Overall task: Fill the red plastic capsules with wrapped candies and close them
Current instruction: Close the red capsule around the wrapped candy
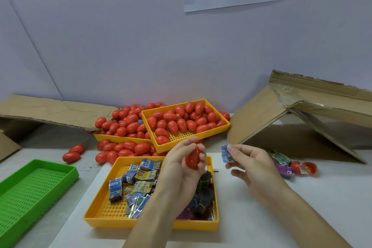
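Forearms: two bare arms reach in from the bottom edge, meeting mid-frame.
Left hand (182,164): fingers curled tight round a red capsule (192,156), held upright over the near tray, centre frame.
Right hand (248,164): thumb and forefinger pinch a blue wrapped candy (227,153), just right of the capsule, not touching it; the other fingers hang loosely apart.
Candy tray (96,210): yellow, lower centre, holding blue, yellow and dark wrapped candies.
Capsule trays (213,134): two yellow ones behind, heaped with closed red capsules; more spill onto the table around them.
Green tray (30,191): lower left.
Right side: an open capsule (306,168) with loose candies beside it, under a leaning cardboard flap (261,119).
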`<state>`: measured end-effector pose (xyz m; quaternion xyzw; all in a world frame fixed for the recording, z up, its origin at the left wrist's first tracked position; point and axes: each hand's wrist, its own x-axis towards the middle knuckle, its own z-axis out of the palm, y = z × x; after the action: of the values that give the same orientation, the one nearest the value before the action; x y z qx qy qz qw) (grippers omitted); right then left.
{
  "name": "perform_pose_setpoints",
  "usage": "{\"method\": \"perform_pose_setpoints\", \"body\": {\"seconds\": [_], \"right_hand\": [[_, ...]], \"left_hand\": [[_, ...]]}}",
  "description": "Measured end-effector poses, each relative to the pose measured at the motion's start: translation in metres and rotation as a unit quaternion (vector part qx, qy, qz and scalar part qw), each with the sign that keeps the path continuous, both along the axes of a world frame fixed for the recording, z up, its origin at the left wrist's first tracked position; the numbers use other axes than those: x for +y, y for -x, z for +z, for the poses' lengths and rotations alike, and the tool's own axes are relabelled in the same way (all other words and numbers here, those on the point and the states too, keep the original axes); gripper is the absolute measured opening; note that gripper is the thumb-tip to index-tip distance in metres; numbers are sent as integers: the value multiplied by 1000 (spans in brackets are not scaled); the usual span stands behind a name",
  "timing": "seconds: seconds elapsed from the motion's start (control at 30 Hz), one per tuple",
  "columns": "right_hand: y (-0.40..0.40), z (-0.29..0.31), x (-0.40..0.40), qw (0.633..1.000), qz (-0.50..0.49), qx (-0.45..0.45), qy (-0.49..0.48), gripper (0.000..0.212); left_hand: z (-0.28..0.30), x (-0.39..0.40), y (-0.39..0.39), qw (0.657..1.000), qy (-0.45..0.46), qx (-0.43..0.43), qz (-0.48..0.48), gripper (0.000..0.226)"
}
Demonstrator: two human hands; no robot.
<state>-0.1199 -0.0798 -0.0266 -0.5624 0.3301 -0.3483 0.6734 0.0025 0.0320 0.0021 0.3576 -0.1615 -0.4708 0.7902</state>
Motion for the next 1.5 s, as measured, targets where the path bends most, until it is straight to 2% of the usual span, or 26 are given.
{"method": "perform_pose_setpoints", "body": {"seconds": [0.07,0.13,0.27,0.43,0.53,0.57,0.67,0.9,1.0,1.07,1.2,1.5], "right_hand": [[0,1,1,1000,2,6,8,14],[0,1,1,1000,0,7,12,14],[1,1,1,1000,-2,6,10,15],[1,1,1,1000,3,14,10,14],[1,1,1,1000,1,17,17,13],[1,1,1,1000,0,19,23,13],[1,1,2,999,-1,18,30,12],[2,1,1,1000,-3,14,25,10],[3,2,1,999,2,19,32,10],[4,3,2,999,5,18,41,10],[5,3,2,998,9,20,59,8],[6,8,8,991,70,15,114,15]], "left_hand": [[-1,-3,1,998,-23,-58,19,23],[-2,-3,2,996,-40,-69,26,20],[-1,-3,3,997,-65,-33,25,22],[-1,-2,2,999,-53,13,-7,13],[-2,-4,4,996,-67,-64,14,2],[-4,-6,4,992,-78,-94,30,4],[-7,-8,7,987,-94,-123,33,2],[-13,-2,1,964,-99,-246,-2,17],[-14,-3,0,937,-146,-316,13,9],[-14,-4,1,922,-160,-351,17,13],[-14,-2,4,868,-175,-465,32,17],[-13,-1,5,872,-120,-470,61,4]]}}
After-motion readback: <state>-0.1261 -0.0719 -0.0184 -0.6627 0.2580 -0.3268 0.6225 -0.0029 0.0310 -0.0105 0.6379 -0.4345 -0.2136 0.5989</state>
